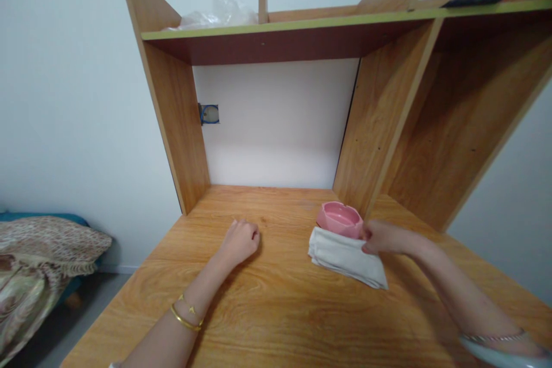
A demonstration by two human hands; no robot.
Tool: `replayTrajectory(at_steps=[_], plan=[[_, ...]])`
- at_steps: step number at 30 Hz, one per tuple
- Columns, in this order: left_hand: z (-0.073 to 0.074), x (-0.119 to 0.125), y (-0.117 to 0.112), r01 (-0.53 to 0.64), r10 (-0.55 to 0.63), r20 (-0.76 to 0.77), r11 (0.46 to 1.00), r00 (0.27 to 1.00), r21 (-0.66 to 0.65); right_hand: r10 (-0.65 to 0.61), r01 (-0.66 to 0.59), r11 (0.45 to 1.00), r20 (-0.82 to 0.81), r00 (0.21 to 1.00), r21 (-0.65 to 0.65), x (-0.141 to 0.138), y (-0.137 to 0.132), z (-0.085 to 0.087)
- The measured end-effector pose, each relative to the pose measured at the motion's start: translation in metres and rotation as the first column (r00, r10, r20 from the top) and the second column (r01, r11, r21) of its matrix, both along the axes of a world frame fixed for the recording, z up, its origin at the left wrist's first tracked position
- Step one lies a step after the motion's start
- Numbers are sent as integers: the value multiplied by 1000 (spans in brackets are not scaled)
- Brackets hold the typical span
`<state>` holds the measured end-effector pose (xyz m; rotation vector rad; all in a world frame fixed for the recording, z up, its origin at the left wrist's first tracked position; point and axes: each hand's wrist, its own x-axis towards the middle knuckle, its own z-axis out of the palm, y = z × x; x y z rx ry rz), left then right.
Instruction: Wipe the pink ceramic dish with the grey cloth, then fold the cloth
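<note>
My left hand (241, 240) rests on the wooden desk in a loose fist, with nothing seen in it. On the right, my right hand (382, 237) reaches in from the side, slightly blurred. Its fingertips are at the right end of a pink faceted ashtray (334, 224) and over the upper right edge of a folded whitish cloth (347, 259). Whether they grip either one cannot be made out. The cloth lies flat just in front of the ashtray, which stands upright near the shelf divider.
The desk (276, 310) has a shelf (302, 26) above, with clear plastic (219, 14) and a dark flat object (474, 0) on it. An upright divider (379, 121) stands behind the ashtray. A wall opening shows blue wire (210, 114). A bed with a patterned cover (47, 247) is at left.
</note>
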<state>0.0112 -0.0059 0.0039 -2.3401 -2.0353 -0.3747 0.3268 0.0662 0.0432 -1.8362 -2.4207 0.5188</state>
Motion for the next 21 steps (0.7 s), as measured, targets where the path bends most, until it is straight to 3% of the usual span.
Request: replayTrajectory(at_steps=[4, 9, 11, 13, 15, 17, 19, 21], plan=[[-3, 3, 1, 11, -11, 11, 1000, 1000, -1, -187, 170, 981, 226, 956, 94, 5, -2, 5], [-4, 3, 0, 36, -36, 30, 999, 999, 1, -257, 202, 941, 185, 949, 271, -29, -23, 20], [-5, 2, 0, 58, -58, 64, 998, 996, 5, -150, 110, 940, 103, 983, 322, -50, -31, 23], [-7, 1, 0, 86, -89, 107, 996, 990, 26, 34, -40, 932, 24, 999, 361, -73, -39, 19], [-8, 1, -1, 132, -139, 126, 989, 982, 60, 181, -161, 911, -18, 983, 381, -94, -44, 7], [-9, 1, -3, 195, -203, 118, 978, 972, 79, 352, -330, 902, -29, 936, 279, -109, -46, -10], [-10, 3, -4, 250, -257, 101, 965, 961, 81, 411, -398, 900, -42, 910, 179, -118, -47, -29], [-12, 4, -6, 279, -285, 88, 958, 955, 74, 385, -377, 918, -47, 922, 121, -122, -46, -45]])
